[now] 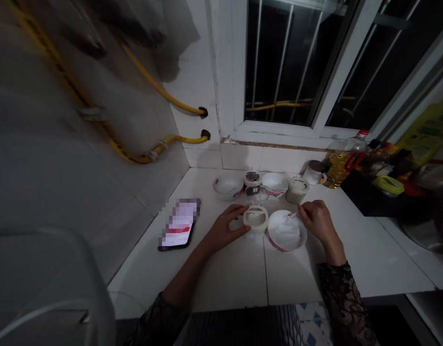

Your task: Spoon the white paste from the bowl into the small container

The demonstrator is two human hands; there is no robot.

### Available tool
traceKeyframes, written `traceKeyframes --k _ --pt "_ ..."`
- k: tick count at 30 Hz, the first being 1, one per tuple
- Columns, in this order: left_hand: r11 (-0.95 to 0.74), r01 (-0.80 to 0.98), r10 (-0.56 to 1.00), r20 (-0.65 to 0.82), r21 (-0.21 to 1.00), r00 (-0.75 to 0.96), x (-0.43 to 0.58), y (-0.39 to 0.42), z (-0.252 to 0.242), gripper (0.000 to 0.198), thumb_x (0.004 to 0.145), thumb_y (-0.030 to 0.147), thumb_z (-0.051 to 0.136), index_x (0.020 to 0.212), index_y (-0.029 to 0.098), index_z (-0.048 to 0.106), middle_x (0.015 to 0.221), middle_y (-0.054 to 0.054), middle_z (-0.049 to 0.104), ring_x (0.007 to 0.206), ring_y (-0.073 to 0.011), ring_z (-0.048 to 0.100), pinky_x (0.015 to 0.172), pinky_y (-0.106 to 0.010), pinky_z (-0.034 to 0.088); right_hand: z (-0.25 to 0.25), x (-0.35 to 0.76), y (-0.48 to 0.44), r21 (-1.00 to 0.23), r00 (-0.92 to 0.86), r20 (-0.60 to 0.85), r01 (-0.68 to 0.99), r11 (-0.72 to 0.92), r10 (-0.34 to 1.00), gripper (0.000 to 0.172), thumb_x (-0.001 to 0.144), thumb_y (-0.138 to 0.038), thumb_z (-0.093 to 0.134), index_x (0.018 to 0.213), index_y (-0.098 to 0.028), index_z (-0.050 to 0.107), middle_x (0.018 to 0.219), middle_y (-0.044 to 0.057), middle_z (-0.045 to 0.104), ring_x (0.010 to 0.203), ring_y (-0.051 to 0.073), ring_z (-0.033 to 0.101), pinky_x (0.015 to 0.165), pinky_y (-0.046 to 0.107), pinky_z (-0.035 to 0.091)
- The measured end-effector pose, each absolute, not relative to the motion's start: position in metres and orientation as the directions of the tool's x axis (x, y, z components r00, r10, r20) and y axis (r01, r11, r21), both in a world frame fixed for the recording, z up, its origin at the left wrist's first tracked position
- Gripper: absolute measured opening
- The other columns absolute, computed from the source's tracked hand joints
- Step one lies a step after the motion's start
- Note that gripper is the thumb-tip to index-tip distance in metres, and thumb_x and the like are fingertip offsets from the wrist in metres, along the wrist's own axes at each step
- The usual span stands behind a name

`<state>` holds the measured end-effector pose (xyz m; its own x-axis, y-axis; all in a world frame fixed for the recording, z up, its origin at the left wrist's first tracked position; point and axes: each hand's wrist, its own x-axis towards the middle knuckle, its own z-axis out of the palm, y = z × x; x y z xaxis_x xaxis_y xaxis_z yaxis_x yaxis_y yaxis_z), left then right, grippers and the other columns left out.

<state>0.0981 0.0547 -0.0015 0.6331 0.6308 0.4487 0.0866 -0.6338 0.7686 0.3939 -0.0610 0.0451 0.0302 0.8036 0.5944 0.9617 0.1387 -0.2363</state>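
Note:
My left hand [225,228] is wrapped around a small white-lidded jar [255,218] that stands on the white counter [243,274]. Right beside the jar sits a bowl [286,231] filled with white powder. My right hand [318,221] is pinched at the bowl's far right rim, apparently on the handle of a small spoon [292,216] that dips into the powder; the spoon is too small to see clearly.
Behind them stand two white bowls [227,185] [275,183], a dark-filled jar [252,179] and a pale jar [297,189]. A phone [180,225] lies to the left. An oil bottle [342,163] and a stove [383,197] are at the right.

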Motion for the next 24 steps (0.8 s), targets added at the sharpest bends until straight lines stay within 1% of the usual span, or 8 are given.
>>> traceKeyframes --k 2,4,7,13,17,19,21,24 --pt "-0.64 0.086 0.629 0.456 0.764 0.63 0.098 0.055 -0.002 0.05 0.085 0.042 0.069 0.132 0.027 0.061 0.126 -0.01 0.062 0.114 -0.0244 0.061 0.089 -0.037 0.057 0.041 0.392 -0.059 -0.232 -0.006 0.536 0.961 0.154 0.844 0.042 0.097 -0.036 0.044 0.058 -0.021 0.048 0.049 -0.003 0.051 0.047 0.011 0.04 0.078 0.033 0.036" --pt "-0.646 0.084 0.624 0.462 0.758 0.63 0.098 0.055 -0.002 0.05 0.085 0.042 0.069 0.132 0.027 0.06 0.126 -0.01 0.062 0.114 -0.0245 0.061 0.088 -0.036 0.057 0.038 0.389 -0.057 -0.257 -0.032 0.484 0.95 0.177 0.874 0.042 0.097 -0.035 0.042 0.058 -0.021 0.047 0.05 -0.004 0.051 0.047 0.011 0.039 0.079 0.032 0.036" --pt "-0.655 0.086 0.617 0.466 0.751 0.635 0.098 0.056 -0.003 0.05 0.085 0.042 0.068 0.133 0.027 0.06 0.126 -0.009 0.062 0.114 -0.0242 0.061 0.089 -0.036 0.057 0.036 0.385 -0.054 -0.306 -0.044 0.446 0.931 0.198 0.894 0.044 0.096 -0.037 0.043 0.055 -0.021 0.043 0.048 -0.005 0.046 0.047 0.01 0.037 0.077 0.03 0.036" --pt "-0.661 0.085 0.613 0.472 0.745 0.634 0.097 0.056 -0.003 0.05 0.085 0.041 0.068 0.133 0.027 0.06 0.127 -0.01 0.062 0.114 -0.0241 0.062 0.088 -0.035 0.057 0.039 0.38 -0.054 -0.371 0.01 0.435 0.913 0.169 0.9 0.044 0.093 -0.037 0.043 0.053 -0.021 0.038 0.046 -0.006 0.041 0.046 0.009 0.035 0.077 0.029 0.037" --pt "-0.662 0.093 0.614 0.467 0.743 0.637 0.097 0.055 -0.002 0.051 0.085 0.039 0.069 0.133 0.025 0.06 0.127 -0.011 0.061 0.115 -0.0242 0.062 0.088 -0.036 0.057 0.04 0.381 -0.055 -0.394 0.093 0.444 0.914 0.1 0.891 0.044 0.093 -0.04 0.041 0.053 -0.022 0.039 0.046 -0.003 0.043 0.052 0.012 0.044 0.072 0.028 0.038" --pt "-0.665 0.092 0.612 0.47 0.741 0.636 0.097 0.055 -0.001 0.05 0.086 0.039 0.069 0.133 0.025 0.06 0.127 -0.01 0.062 0.113 -0.0239 0.062 0.088 -0.035 0.057 0.04 0.381 -0.055 -0.398 0.125 0.454 0.914 0.075 0.882 0.044 0.092 -0.042 0.04 0.052 -0.022 0.04 0.047 -0.002 0.045 0.055 0.013 0.046 0.069 0.028 0.038" --pt "-0.668 0.09 0.611 0.475 0.739 0.633 0.097 0.055 0.0 0.049 0.086 0.04 0.068 0.132 0.026 0.06 0.126 -0.01 0.062 0.112 -0.0236 0.063 0.087 -0.035 0.058 0.04 0.382 -0.055 -0.405 0.141 0.458 0.912 0.064 0.878 0.045 0.092 -0.042 0.04 0.052 -0.022 0.04 0.046 -0.002 0.044 0.054 0.013 0.044 0.068 0.028 0.038" --pt "-0.669 0.088 0.61 0.478 0.738 0.631 0.097 0.055 0.0 0.049 0.086 0.04 0.068 0.132 0.026 0.06 0.126 -0.01 0.062 0.112 -0.0237 0.062 0.087 -0.035 0.057 0.04 0.382 -0.055 -0.432 0.162 0.451 0.9 0.056 0.878 0.046 0.09 -0.042 0.041 0.049 -0.022 0.036 0.044 -0.003 0.037 0.049 0.011 0.038 0.064 0.027 0.036"
